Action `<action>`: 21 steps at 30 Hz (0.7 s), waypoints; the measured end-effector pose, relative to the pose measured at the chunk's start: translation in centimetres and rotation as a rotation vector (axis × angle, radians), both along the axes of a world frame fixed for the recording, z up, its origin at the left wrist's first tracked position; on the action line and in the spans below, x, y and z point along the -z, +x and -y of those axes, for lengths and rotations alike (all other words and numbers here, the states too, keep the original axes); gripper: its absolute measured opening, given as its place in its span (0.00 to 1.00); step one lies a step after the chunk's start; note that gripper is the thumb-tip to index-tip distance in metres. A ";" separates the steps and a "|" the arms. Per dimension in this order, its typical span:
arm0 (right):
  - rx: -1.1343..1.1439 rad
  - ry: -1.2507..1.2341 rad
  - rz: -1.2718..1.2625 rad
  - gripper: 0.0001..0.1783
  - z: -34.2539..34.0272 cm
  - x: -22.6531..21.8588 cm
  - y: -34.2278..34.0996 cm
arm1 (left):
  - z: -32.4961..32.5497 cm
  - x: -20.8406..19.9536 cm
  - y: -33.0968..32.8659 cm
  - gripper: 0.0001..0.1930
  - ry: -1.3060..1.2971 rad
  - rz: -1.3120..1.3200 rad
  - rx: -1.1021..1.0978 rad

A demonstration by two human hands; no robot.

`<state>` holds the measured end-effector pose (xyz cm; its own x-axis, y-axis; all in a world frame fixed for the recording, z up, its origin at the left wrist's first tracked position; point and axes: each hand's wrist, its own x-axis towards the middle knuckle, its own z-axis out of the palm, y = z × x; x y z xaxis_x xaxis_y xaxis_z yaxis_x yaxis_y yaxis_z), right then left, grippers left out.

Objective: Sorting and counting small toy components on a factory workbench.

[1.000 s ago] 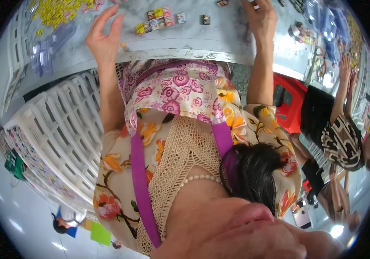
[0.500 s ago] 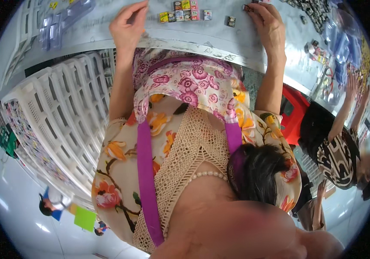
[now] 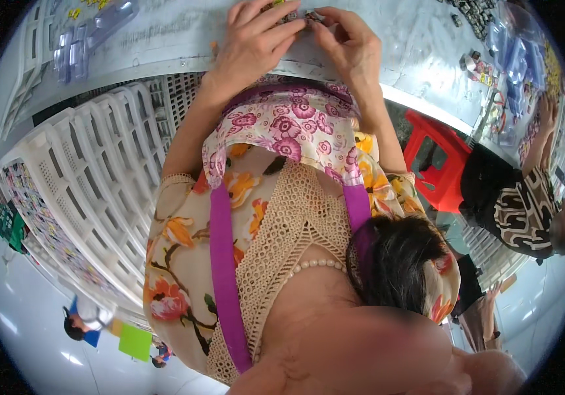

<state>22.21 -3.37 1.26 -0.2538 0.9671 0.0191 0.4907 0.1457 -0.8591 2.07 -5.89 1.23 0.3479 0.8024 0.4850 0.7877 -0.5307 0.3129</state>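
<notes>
Small box-shaped printed pieces (image 3: 289, 18) sit at the top edge of the view, mostly covered by my hands. My left hand (image 3: 254, 41) lies over them from the left, its fingers stretched out and apart, touching the group. Beside it, my right hand (image 3: 351, 45) has its thumb and forefinger pinched at the right end of the group, on a small dark printed piece (image 3: 311, 16). The fingertips of both hands almost meet there.
White plastic crates (image 3: 91, 178) stand at the left below the worktable (image 3: 164, 46). Clear plastic trays (image 3: 78, 49) lie at its left end; dark small pieces (image 3: 473, 16) and more clear trays (image 3: 516, 52) lie right. A red stool (image 3: 437, 161) stands near a co-worker (image 3: 526, 210).
Both hands have come inward over the group of small pieces. My right hand has moved left from the loose pieces, and my left hand has spread its fingers.
</notes>
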 end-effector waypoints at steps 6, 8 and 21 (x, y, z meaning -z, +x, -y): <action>0.045 0.438 0.094 0.08 -0.5 3.7 -1.3 | 0.2 1.5 -0.1 0.08 -0.085 0.051 0.005; 0.000 0.542 0.115 0.10 -0.7 3.8 -1.3 | 0.2 1.8 -0.1 0.08 -0.087 0.059 -0.013; 0.025 0.603 0.202 0.08 0.7 3.4 -1.5 | 0.0 2.3 -0.3 0.06 -0.057 0.139 -0.026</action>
